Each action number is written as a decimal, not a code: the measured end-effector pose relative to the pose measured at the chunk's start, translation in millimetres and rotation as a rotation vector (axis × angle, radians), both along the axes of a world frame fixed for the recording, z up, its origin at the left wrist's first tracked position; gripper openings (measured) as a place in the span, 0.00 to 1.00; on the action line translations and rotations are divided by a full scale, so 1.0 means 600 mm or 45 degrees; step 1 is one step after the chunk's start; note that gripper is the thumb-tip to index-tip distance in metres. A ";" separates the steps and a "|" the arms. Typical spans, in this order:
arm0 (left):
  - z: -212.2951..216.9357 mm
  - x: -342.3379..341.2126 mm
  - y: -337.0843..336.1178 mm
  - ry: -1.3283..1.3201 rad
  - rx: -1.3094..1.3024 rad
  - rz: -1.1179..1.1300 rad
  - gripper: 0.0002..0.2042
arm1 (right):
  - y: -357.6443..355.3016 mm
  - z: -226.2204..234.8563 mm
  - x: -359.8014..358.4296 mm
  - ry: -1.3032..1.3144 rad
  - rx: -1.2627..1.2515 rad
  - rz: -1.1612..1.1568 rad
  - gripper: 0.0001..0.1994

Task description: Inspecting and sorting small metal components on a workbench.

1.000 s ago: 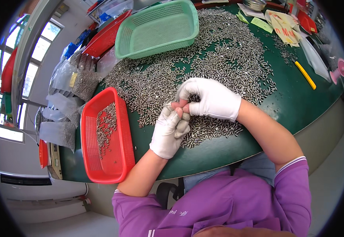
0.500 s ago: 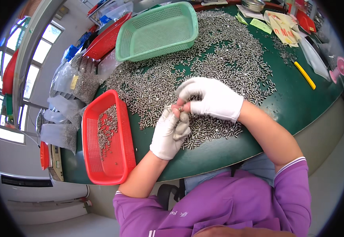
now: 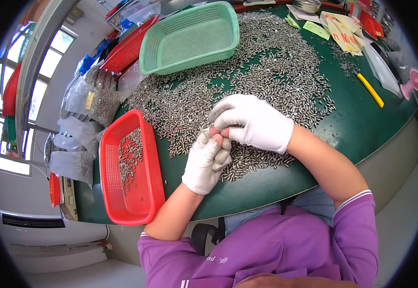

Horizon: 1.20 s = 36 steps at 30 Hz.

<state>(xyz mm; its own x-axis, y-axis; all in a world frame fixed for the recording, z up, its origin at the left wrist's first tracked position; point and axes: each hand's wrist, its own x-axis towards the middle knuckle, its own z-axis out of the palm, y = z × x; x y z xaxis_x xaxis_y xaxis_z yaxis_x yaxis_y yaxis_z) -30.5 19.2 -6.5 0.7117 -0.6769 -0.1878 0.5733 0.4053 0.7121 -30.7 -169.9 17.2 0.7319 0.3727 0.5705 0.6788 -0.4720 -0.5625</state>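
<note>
Pinching one small metal part (image 3: 208, 130) between them, left hand (image 3: 205, 161) and right hand (image 3: 254, 122) meet fingertip-close above the pile (image 3: 266, 72), red basket (image 3: 129, 173) waiting alongside.

Small metal pins (image 3: 247, 81) heaped across table

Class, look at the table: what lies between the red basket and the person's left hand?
In the head view, only a strip of bare green table separates the red basket from the left hand; the small metal parts spread beyond it.
</note>
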 end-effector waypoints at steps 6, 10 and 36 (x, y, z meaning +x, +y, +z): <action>0.003 -0.003 -0.001 0.111 0.010 0.082 0.09 | -0.019 -0.010 -0.005 0.071 -0.428 -0.396 0.09; 0.002 -0.001 -0.001 0.165 -0.046 0.055 0.09 | -0.017 -0.020 0.002 0.258 -0.584 -0.439 0.09; -0.005 0.002 0.003 0.113 -0.117 -0.005 0.06 | -0.006 -0.021 0.006 0.145 0.017 -0.040 0.10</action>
